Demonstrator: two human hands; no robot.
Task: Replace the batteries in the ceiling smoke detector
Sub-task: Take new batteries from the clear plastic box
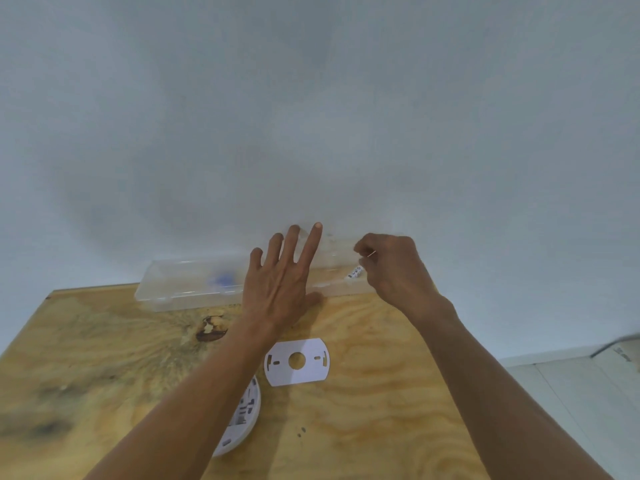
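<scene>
on plywood table [381, 427]: two hands, one clear case [194, 285]

You're working on a plywood table [363, 427] with a bare, matt face, swirling grain and a dark knot patch near the middle. Along its far edge lies a clear plastic box [180, 289], glossy and see-through, with something blue blurred inside. The mounting plate [298, 362] near the centre looks like flat white matt plastic. The smoke detector [242, 424] towards the near edge is smooth white plastic too. The wall [311, 116] behind is painted, matt and even.
</scene>
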